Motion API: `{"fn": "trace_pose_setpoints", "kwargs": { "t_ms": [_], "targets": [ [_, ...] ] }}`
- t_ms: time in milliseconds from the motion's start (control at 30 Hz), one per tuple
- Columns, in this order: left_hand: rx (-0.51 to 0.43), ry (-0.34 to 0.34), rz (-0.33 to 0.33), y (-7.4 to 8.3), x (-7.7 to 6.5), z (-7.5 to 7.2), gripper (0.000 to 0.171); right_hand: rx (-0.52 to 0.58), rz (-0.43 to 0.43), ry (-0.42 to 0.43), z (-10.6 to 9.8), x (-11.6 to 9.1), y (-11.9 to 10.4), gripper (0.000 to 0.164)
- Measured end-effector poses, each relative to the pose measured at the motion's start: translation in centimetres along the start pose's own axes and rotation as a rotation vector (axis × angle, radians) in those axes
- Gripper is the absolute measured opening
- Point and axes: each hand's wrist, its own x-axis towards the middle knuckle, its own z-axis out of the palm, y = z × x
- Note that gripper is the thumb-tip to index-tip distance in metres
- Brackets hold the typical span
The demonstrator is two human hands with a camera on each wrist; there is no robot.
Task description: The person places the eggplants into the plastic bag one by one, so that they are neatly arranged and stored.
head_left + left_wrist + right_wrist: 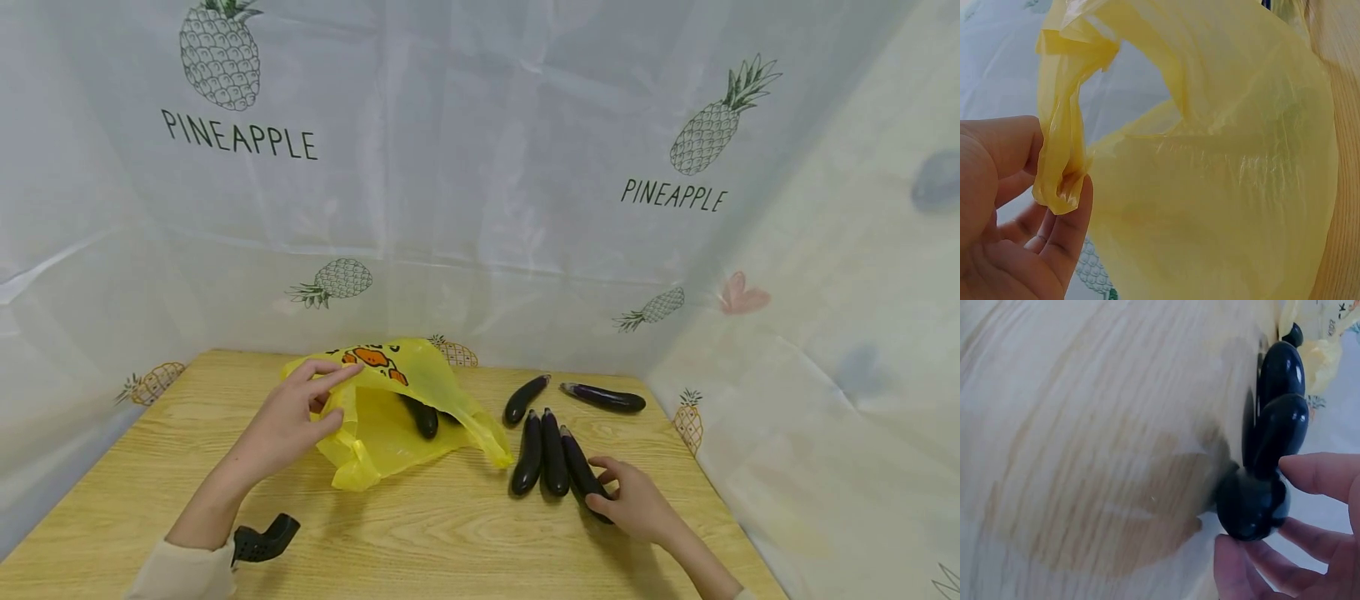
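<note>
My left hand (288,421) pinches a handle of a yellow plastic bag (431,371) between thumb and fingers; the left wrist view shows the bunched handle (1060,131) up close. The bag lies on its side with its mouth towards me. Inside it are dark eggplants (423,417), partly hidden by the plastic. On the right, my right hand (633,500) grips the near end of an eggplant (583,471), with the thumb on one side and fingers on the other in the right wrist view. Two more eggplants (529,458) lie alongside it to the left.
Behind that row, two other eggplants (606,398) lie near the back edge of the wooden table (420,550). Pineapple-printed sheeting (480,183) rises behind and at both sides. A black device (264,540) sticks out by my left wrist.
</note>
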Motion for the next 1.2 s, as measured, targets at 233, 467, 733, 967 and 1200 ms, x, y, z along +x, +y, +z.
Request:
{"fn": "trace_pose_setpoints", "kwargs": {
  "t_ms": [233,467,733,967,1200],
  "targets": [
    [0.008,0.006,0.019,0.0,0.1,0.0,0.064,0.045,0.015,-0.074,-0.7,-0.3,-0.1,0.062],
    [0.001,0.017,0.028,0.1,0.2,0.1,0.063,0.073,0.072,-0.079,-0.6,-0.1,0.4,0.062],
    [-0.008,0.027,0.039,0.2,0.1,0.0,0.063,0.15,0.1,-0.069,-0.6,0.0,1.0,0.064],
    [0.007,0.014,0.032,0.0,0.1,-0.3,0.067,0.182,0.069,-0.03,-0.8,0.0,0.7,0.064],
    [0.023,0.026,0.037,-0.2,0.0,-0.7,0.068,0.159,0.019,0.013,-1.3,0.1,-1.2,0.064]
  ]
}}
